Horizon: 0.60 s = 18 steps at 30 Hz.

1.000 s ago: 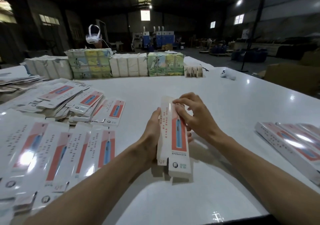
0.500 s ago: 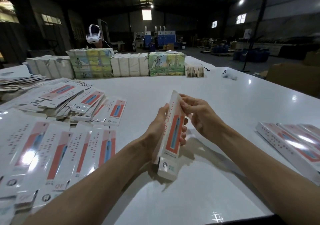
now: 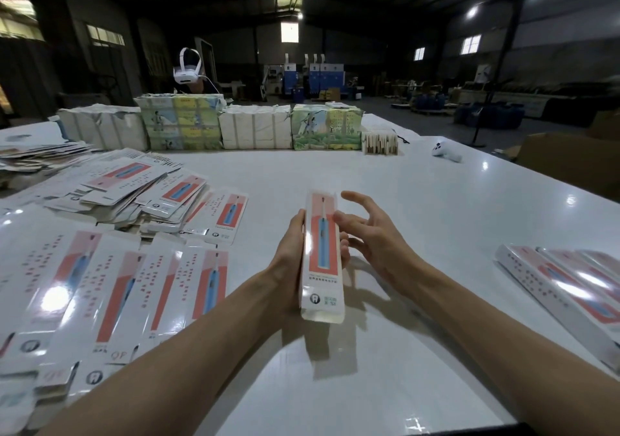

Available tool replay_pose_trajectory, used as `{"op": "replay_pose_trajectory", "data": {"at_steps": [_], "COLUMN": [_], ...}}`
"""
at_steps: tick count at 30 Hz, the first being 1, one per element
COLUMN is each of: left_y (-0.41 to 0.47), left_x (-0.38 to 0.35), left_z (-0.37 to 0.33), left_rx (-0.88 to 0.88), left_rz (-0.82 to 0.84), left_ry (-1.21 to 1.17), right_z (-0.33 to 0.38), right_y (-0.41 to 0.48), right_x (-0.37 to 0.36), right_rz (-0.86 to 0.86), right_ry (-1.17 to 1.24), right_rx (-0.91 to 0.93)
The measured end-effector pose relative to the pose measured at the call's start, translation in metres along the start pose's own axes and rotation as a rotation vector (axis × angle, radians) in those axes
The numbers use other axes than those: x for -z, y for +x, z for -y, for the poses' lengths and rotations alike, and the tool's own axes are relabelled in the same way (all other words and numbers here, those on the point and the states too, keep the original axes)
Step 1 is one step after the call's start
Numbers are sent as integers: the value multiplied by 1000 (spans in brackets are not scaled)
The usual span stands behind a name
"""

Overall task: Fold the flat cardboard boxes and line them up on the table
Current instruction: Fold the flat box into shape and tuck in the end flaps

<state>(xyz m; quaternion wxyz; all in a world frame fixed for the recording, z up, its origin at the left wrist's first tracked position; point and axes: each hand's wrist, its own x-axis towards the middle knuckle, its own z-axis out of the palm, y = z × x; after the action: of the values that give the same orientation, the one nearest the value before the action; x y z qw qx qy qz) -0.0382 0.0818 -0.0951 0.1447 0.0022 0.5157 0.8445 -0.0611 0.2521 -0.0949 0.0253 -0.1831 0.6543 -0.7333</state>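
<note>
A long white box (image 3: 322, 254) with a red panel and a blue toothbrush picture is held above the white table (image 3: 419, 217), its printed face up. My left hand (image 3: 290, 261) grips it along its left side, fingertips showing at its right edge. My right hand (image 3: 372, 234) hovers just right of the box with fingers spread, holding nothing. Flat unfolded boxes (image 3: 110, 281) lie in overlapping rows at the left, with a loose pile (image 3: 141, 190) behind them. Folded boxes (image 3: 570, 284) lie side by side at the right edge.
Wrapped bundles of packaging (image 3: 214, 127) line the far side of the table, with a small stack of wooden pieces (image 3: 380, 142) and a white controller (image 3: 446, 153) beyond. A person wearing a white headset (image 3: 188, 69) stands behind the bundles.
The box turned from tilted on edge to face up in my left hand. My right hand let go of its top and opened beside it.
</note>
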Motion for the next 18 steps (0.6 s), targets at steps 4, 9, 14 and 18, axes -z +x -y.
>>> {"op": "replay_pose_trajectory", "data": {"at_steps": [4, 9, 14, 18], "left_y": [-1, 6, 6, 5], "left_x": [-4, -5, -7, -10], "left_z": [2, 7, 6, 9], "left_rx": [-61, -319, -309, -190], "left_rz": [-97, -189, -116, 34], "left_ry": [130, 344, 332, 253], "right_z": [0, 0, 3, 4], "right_y": [1, 3, 3, 0], "right_x": [5, 4, 10, 14], "right_rz": [-25, -38, -26, -14], "right_ry": [-59, -120, -130, -117], "right_rx": [43, 60, 65, 44]}}
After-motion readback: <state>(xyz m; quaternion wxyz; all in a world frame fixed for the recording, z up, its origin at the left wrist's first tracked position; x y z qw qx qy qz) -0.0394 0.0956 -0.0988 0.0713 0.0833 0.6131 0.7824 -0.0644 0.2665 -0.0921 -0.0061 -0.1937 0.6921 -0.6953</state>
